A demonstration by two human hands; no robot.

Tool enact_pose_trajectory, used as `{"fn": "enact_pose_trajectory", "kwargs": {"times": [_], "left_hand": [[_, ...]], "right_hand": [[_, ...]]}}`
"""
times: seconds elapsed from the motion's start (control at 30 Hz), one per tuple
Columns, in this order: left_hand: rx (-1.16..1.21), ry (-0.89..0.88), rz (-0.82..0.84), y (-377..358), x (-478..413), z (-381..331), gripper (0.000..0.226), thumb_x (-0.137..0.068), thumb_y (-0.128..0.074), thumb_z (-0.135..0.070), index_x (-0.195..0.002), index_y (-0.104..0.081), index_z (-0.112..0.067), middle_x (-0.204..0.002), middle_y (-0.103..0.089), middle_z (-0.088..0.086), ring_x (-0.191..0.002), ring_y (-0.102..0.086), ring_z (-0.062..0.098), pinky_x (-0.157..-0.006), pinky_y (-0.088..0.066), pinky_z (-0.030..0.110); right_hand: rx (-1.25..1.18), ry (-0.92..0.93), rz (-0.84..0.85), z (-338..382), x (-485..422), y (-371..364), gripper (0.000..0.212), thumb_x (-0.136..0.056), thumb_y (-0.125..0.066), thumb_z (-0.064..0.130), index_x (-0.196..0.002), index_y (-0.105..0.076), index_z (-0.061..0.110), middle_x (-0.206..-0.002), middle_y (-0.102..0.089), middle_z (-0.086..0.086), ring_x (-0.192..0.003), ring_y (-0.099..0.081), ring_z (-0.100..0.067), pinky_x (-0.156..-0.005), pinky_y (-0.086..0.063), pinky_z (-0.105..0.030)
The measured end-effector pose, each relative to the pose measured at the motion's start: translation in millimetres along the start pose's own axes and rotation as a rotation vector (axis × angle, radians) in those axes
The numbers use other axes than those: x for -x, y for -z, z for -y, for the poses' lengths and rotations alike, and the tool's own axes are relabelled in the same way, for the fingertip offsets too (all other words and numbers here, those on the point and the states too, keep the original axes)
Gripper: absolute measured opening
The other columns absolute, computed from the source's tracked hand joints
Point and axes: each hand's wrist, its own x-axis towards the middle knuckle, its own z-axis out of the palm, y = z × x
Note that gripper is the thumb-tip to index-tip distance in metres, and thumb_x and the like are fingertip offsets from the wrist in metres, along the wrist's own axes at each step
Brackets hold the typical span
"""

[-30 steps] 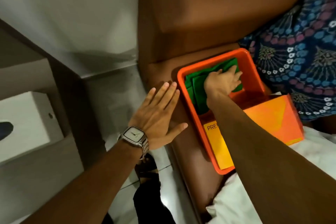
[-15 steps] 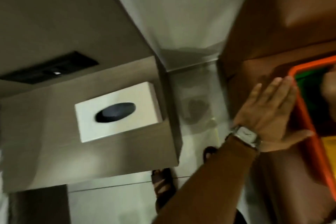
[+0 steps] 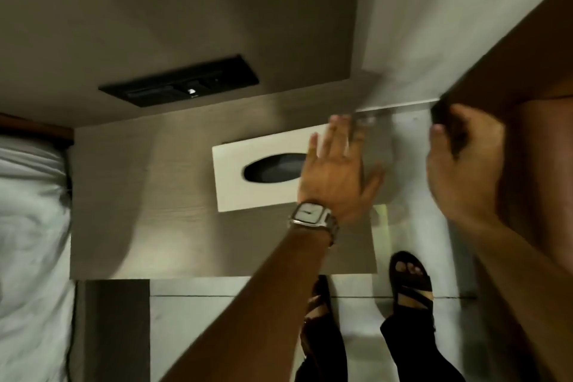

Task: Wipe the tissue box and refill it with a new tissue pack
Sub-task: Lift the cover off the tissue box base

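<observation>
A white tissue box (image 3: 238, 192) with a dark oval slot lies on a grey-brown bedside table (image 3: 148, 214) in the middle of the head view. My left hand (image 3: 335, 174), with a watch on the wrist, hovers flat with spread fingers over the box's right end and hides that end. My right hand (image 3: 465, 170) is to the right of the table, above the floor, with its fingers curled around a dark, blurred cloth (image 3: 448, 127). No new tissue pack is in view.
A black switch panel (image 3: 179, 84) is set in the wall panel behind the table. White bedding (image 3: 31, 226) lies at the left and a brown sofa (image 3: 542, 164) at the right. My feet in black sandals (image 3: 409, 276) stand on the pale floor between them.
The view has swung left from the orange tray on the sofa to the bedside table. My right hand has left the tray with the cloth, and my left hand has moved over the tissue box.
</observation>
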Motion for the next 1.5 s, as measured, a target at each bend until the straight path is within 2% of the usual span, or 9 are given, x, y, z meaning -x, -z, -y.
{"fn": "enact_pose_trajectory", "kwargs": {"times": [0.13, 0.27, 0.37, 0.53, 0.7, 0.87, 1.1, 1.33, 1.5], "left_hand": [[0.115, 0.454, -0.134, 20, 39, 94, 0.079, -0.085, -0.043, -0.068, -0.147, -0.033, -0.019, -0.156, -0.031, 0.011, -0.144, -0.027, 0.030, -0.116, -0.024, 0.052], [0.392, 0.914, -0.212, 22, 66, 151, 0.088, -0.069, -0.068, -0.067, -0.137, -0.043, -0.015, -0.136, -0.050, 0.010, -0.122, -0.050, 0.034, -0.097, -0.045, 0.051], [0.726, 1.065, -0.094, 15, 71, 166, 0.083, -0.062, -0.076, -0.063, -0.123, -0.053, -0.012, -0.118, -0.061, 0.006, -0.108, -0.060, 0.030, -0.087, -0.052, 0.039], [0.811, 1.107, -0.119, 11, 59, 169, 0.079, -0.056, -0.078, -0.063, -0.113, -0.059, -0.012, -0.105, -0.063, 0.000, -0.093, -0.060, 0.023, -0.073, -0.051, 0.033], [0.808, 1.107, -0.184, 14, 55, 171, 0.058, -0.054, -0.082, -0.053, -0.091, -0.069, -0.010, -0.092, -0.069, 0.002, -0.082, -0.065, 0.023, -0.062, -0.053, 0.026], [0.787, 1.087, -0.118, 23, 49, 173, 0.055, -0.055, -0.081, -0.047, -0.092, -0.069, -0.008, -0.098, -0.067, 0.005, -0.076, -0.061, 0.019, -0.048, -0.040, 0.020], [0.765, 1.051, -0.074, 31, 43, 176, 0.054, -0.056, -0.079, -0.046, -0.095, -0.066, -0.010, -0.097, -0.067, 0.005, -0.075, -0.061, 0.017, -0.054, -0.048, 0.025], [0.782, 1.049, -0.085, 33, 46, 175, 0.070, -0.053, -0.074, -0.053, -0.108, -0.062, -0.012, -0.106, -0.063, 0.004, -0.088, -0.061, 0.026, -0.058, -0.046, 0.025], [0.768, 1.055, -0.098, 35, 50, 171, 0.080, -0.049, -0.072, -0.057, -0.114, -0.058, -0.012, -0.110, -0.062, 0.004, -0.094, -0.061, 0.025, -0.073, -0.057, 0.037]], "right_hand": [[-0.095, -0.236, 0.332, 33, 35, -74, 0.043, -0.090, -0.067, 0.039, -0.129, -0.053, 0.026, -0.137, -0.052, -0.002, -0.120, -0.055, -0.019, -0.095, -0.051, -0.032], [-0.119, -0.401, 0.344, 40, 48, -113, 0.061, -0.076, -0.077, 0.050, -0.124, -0.056, 0.019, -0.113, -0.061, 0.003, -0.092, -0.059, -0.013, -0.059, -0.042, -0.012], [-0.057, -0.458, 0.314, 39, 53, -121, 0.075, -0.071, -0.082, 0.050, -0.130, -0.050, 0.016, -0.116, -0.057, 0.000, -0.095, -0.056, -0.016, -0.067, -0.046, -0.017], [0.049, -0.523, 0.318, 37, 52, -123, 0.071, -0.067, -0.083, 0.052, -0.120, -0.054, 0.013, -0.117, -0.056, -0.005, -0.100, -0.056, -0.020, -0.061, -0.042, -0.020], [0.044, -0.497, 0.284, 41, 53, -121, 0.048, -0.068, -0.083, 0.046, -0.098, -0.054, 0.021, -0.097, -0.058, 0.002, -0.071, -0.053, -0.007, -0.050, -0.037, -0.015], [0.105, -0.472, 0.272, 46, 56, -120, 0.065, -0.070, -0.077, 0.051, -0.118, -0.056, 0.014, -0.109, -0.056, -0.003, -0.093, -0.056, -0.018, -0.052, -0.037, -0.018], [0.127, -0.496, 0.346, 54, 49, -115, 0.060, -0.074, -0.078, 0.046, -0.117, -0.051, 0.013, -0.105, -0.053, -0.003, -0.081, -0.051, -0.013, -0.050, -0.034, -0.019], [0.154, -0.520, 0.421, 58, 44, -107, 0.077, -0.069, -0.077, 0.051, -0.128, -0.043, 0.014, -0.116, -0.054, -0.007, -0.106, -0.056, -0.026, -0.095, -0.051, -0.048], [0.089, -0.525, 0.466, 60, 41, -107, 0.063, -0.072, -0.074, 0.050, -0.117, -0.040, 0.022, -0.112, -0.054, -0.003, -0.108, -0.056, -0.026, -0.101, -0.046, -0.051]]}}
